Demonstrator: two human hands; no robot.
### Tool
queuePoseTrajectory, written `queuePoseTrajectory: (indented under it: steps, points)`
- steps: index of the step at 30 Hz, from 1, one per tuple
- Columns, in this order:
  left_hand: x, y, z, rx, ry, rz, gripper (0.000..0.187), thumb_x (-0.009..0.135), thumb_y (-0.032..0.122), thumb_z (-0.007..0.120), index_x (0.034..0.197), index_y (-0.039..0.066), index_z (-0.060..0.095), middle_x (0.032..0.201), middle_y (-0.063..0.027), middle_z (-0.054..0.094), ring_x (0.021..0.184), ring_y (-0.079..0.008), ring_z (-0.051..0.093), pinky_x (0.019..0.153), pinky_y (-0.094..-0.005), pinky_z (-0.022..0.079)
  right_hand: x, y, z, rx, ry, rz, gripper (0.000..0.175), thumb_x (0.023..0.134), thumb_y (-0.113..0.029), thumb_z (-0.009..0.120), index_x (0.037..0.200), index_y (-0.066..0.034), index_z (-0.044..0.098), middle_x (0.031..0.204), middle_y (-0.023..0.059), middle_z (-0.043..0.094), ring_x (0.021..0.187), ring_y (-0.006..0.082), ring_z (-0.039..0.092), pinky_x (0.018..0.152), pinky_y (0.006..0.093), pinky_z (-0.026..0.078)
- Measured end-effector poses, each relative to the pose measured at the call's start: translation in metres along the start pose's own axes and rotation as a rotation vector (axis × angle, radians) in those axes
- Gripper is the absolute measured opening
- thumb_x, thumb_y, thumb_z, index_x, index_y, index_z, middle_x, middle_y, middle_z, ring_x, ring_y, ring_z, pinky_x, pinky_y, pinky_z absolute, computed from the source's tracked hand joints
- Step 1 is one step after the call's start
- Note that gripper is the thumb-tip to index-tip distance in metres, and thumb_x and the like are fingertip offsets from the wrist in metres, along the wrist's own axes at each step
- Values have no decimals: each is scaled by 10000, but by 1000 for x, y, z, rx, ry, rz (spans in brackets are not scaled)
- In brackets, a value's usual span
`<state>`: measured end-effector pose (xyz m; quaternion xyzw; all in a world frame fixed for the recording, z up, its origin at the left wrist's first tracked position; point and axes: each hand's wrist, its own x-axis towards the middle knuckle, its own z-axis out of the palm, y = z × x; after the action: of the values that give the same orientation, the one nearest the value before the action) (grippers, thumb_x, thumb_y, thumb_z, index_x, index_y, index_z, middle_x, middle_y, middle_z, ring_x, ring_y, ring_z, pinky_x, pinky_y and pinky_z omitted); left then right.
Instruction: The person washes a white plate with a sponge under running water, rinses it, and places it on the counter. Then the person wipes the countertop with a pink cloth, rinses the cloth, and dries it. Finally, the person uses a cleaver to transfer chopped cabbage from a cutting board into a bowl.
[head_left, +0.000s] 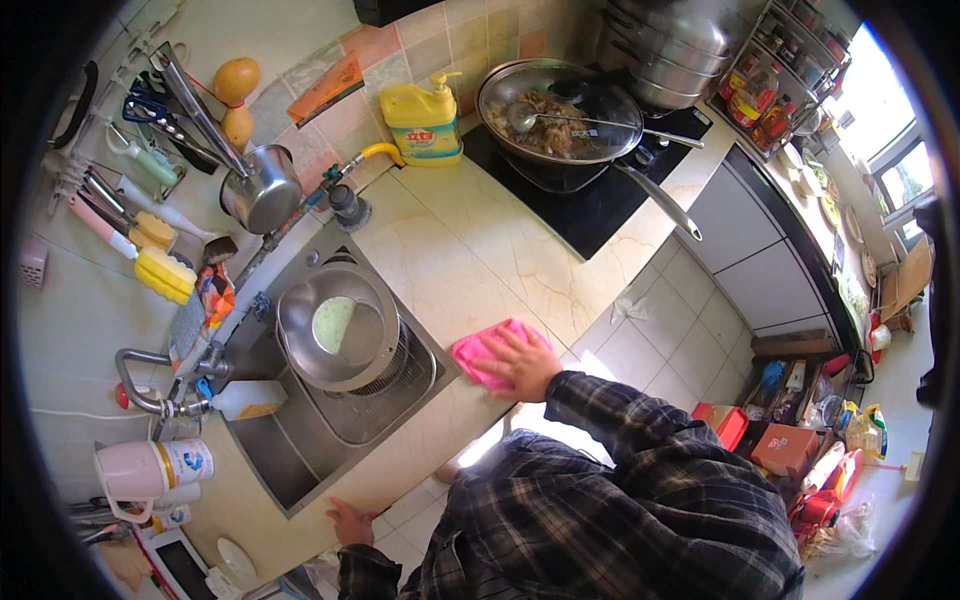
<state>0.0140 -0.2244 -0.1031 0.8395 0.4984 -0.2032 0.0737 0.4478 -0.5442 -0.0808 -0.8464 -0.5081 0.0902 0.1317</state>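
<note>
My right hand (519, 365) lies flat on a pink cloth (480, 349), fingers spread, at the counter's front edge right of the sink. The cloth is bunched beneath it on the cream stone-look countertop (442, 240). Lower left, my left hand (351, 521) rests at the counter edge near the sink corner, fingers apart and holding nothing. Between the hands and the wall is the stainless steel sink (300, 457). A metal bowl (367, 300) with a pale green patch inside sits over it, above a wire-mesh basket (390, 367).
A lidded wok (555, 150) of food stands on the black cooktop (592, 225), its handle (664, 201) jutting past the counter. Behind it is a steamer (675, 67). A yellow detergent jug (422, 124) stands by the wall; a saucepan (262, 191) hangs left. The faucet (135, 375) is beside the sink.
</note>
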Motion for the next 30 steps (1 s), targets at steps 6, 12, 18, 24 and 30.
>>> queuePoseTrajectory:
  steps: [6,12,18,24,30]
  points:
    - [-4,3,-6,-249,-89,24,1028,756,295,776,1489,2,116,1274,-235,552,1128,-400,555,937,-443,454,-5,91,-14,-191,279,549,528,915,-363,492,1422,-235,419,1387,22,487,1292,241,422,1124,464,240]
    - [-12,18,-16,-109,25,-6,1095,689,396,788,1481,-9,150,1327,-356,432,1209,-504,461,988,-525,396,-9,43,17,-312,89,645,598,908,-279,455,1487,-262,309,1545,121,261,1423,413,171,1147,552,114]
    - [-20,23,-43,-104,38,12,1014,721,460,752,1468,11,235,1391,-386,333,1253,-519,407,1019,-504,388,-17,-94,68,-256,-57,195,625,882,-324,517,1477,-269,332,1557,142,215,1426,436,141,1107,654,69]
    - [-66,-53,-31,-668,190,163,723,826,330,685,1401,30,365,1416,-308,359,1260,-462,413,1037,-460,378,7,-233,87,-176,-177,-73,574,926,-364,471,1474,-263,333,1551,154,208,1423,454,114,1095,672,76]
    - [-173,-215,60,-750,157,-3,564,842,248,650,1303,-17,461,1365,-265,444,1288,-395,407,1059,-418,365,39,-349,120,-208,-174,-259,563,928,-398,472,1463,-269,352,1542,142,252,1422,427,164,1097,666,93]
